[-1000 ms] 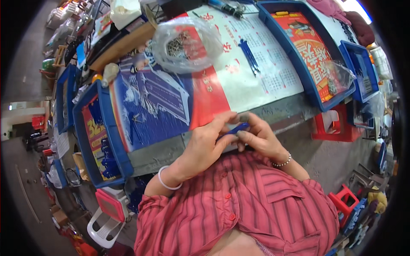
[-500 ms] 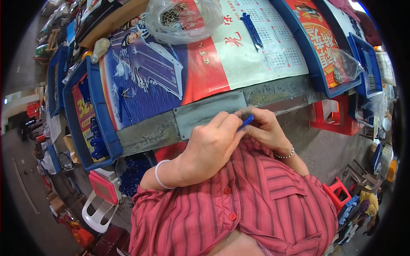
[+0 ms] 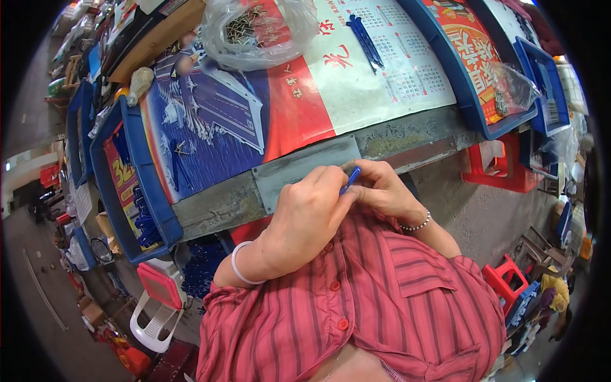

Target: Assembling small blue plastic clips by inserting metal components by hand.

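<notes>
Both my hands meet just in front of the bench edge, close to my chest. A slim blue plastic piece (image 3: 351, 181) pokes up between them, its lower end hidden by fingers. My left hand (image 3: 307, 205) is closed, fingers curled and pinching at the piece. My right hand (image 3: 384, 190) is closed on it from the other side, thumb and forefinger together. A greyish-brown band wraps one of the right fingers. Beyond the hands, a metal plate (image 3: 299, 167) is fixed to the bench edge. Farther back lie several long blue pieces (image 3: 365, 42) on a calendar sheet (image 3: 407, 70).
A clear plastic bag (image 3: 293, 39) of metal screws sits at the back. Blue trays (image 3: 170, 219) flank the bench, with another blue tray (image 3: 472, 102) at right. Below are more blue pieces (image 3: 202, 264), a white chair (image 3: 153, 328) and a red stool (image 3: 503, 167).
The blue piece has tipped more upright between my fingers. Both hands have shifted slightly left in the picture, and so has the bench.
</notes>
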`<state>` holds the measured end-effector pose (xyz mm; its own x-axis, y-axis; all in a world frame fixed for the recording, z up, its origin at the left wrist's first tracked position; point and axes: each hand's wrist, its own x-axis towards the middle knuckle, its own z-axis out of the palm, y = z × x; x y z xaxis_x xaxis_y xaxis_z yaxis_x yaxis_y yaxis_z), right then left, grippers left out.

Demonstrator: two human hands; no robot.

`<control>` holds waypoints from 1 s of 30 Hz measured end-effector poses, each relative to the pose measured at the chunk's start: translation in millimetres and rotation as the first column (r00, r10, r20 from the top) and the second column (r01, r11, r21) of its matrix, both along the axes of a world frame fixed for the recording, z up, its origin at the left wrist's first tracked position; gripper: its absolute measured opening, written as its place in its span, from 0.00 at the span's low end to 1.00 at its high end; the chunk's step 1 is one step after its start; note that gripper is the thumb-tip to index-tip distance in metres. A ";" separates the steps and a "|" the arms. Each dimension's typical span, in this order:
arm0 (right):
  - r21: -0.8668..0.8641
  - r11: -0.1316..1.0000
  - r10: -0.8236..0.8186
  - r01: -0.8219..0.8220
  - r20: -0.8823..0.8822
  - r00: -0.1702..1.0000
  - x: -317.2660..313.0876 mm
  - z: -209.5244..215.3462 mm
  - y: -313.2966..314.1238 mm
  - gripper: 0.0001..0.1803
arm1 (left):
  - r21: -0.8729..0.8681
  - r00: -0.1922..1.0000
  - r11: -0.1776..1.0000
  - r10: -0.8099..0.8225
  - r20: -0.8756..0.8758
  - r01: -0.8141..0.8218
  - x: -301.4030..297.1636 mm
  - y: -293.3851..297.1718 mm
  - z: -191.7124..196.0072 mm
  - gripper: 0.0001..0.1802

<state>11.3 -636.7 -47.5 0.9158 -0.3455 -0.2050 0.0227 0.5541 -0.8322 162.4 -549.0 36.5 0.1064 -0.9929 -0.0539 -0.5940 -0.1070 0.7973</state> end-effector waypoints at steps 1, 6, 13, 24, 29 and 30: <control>0.002 1.000 -0.002 0.002 0.000 1.000 1.0 0.5 -1.2 0.15 | 0.007 1.000 1.000 0.001 0.007 -0.001 0.7 -1.1 -0.9 0.09; 0.101 0.995 -0.007 0.003 0.038 0.999 6.5 -6.1 -2.8 0.11 | 0.040 0.999 0.999 0.027 0.032 -0.028 3.6 -6.2 -7.4 0.08; 0.007 1.000 0.000 0.000 0.008 1.000 12.4 -12.6 -9.0 0.09 | 0.079 0.999 0.996 0.037 0.011 -0.038 12.0 -12.4 -14.8 0.08; -0.637 0.757 0.050 -0.146 -0.167 0.985 24.3 29.3 -61.6 0.13 | 0.022 0.992 0.998 0.062 -0.110 -0.060 28.6 -14.4 -26.4 0.06; -0.935 0.350 -0.562 0.053 -0.164 0.810 49.1 14.4 -159.1 0.12 | 0.205 0.851 0.955 0.285 -0.441 -0.214 43.2 2.8 -26.3 0.06; -0.969 0.243 -0.613 0.037 -0.124 0.780 54.2 2.0 -180.2 0.14 | 0.273 0.788 0.933 0.345 -0.509 -0.232 43.5 4.7 -27.8 0.06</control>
<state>65.5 -817.0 -45.5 0.5735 -0.7997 0.1779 -0.4813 -0.5046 -0.7167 205.9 -544.3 8.7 0.2837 -0.8848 -0.3696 0.0111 -0.3824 0.9239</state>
